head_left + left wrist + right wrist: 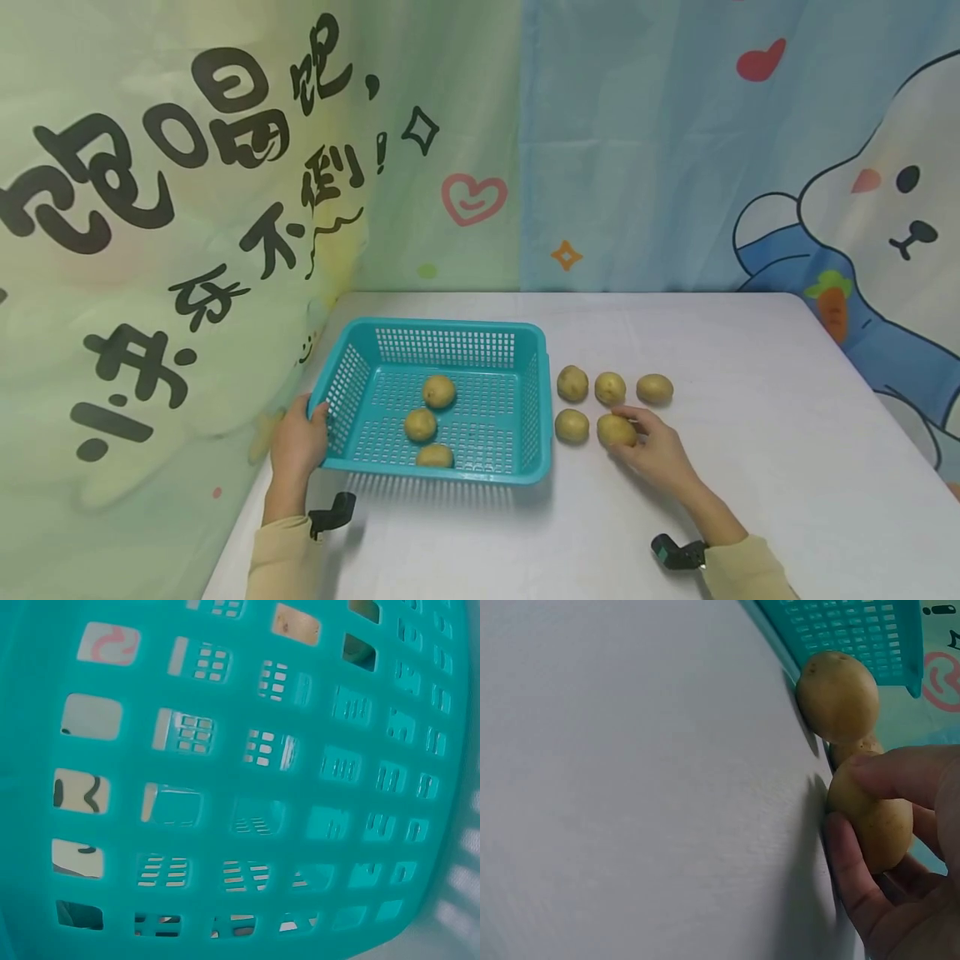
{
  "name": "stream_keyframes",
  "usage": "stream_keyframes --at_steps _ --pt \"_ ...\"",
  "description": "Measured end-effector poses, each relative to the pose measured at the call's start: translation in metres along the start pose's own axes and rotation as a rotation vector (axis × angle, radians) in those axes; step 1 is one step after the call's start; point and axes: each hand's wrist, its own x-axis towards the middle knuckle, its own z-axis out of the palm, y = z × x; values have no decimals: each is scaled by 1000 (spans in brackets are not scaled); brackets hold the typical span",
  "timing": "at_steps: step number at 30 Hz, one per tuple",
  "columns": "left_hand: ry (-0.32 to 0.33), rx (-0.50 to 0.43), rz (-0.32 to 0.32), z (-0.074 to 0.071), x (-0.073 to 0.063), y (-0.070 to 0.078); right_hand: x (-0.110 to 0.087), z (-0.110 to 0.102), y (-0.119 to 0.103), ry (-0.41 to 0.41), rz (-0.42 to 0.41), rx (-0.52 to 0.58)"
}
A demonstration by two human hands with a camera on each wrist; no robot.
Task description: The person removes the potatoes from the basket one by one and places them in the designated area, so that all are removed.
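Note:
A turquoise plastic basket (pixel 480 479) with perforated walls stands on the table, and three potatoes lie inside it, one of them a potato (pixel 438 392) toward the back. My left hand (pixel 296 437) grips the basket's left rim, thumb over the top. In the left wrist view the basket's perforated wall (pixel 225 772) fills nearly everything. My right hand (pixel 660 454) holds a potato (pixel 617 431) between thumb and fingers, to the right of the basket. The right wrist view shows the thumb on one side of this potato (pixel 877 817) and fingers curled round the other.
Beside the basket's right wall lie several more potatoes: one potato (pixel 572 426) in the front row, and a potato (pixel 573 383), a second potato (pixel 611 388) and a third potato (pixel 655 389) behind. A white cloth covers the table (pixel 787 433). A printed curtain (pixel 630 167) hangs behind.

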Motion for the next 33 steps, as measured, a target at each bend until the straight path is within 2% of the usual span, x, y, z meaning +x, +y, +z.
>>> stream_keyframes --at_steps 10,25,33 --pt "7 -3 -12 -2 0 2 0 3 -5 0 77 -14" --pt "-1 -12 -17 1 -1 -1 -5 0 5 -41 175 6" --pt "1 -5 -19 1 0 -1 -9 -2 3 -51 210 24"
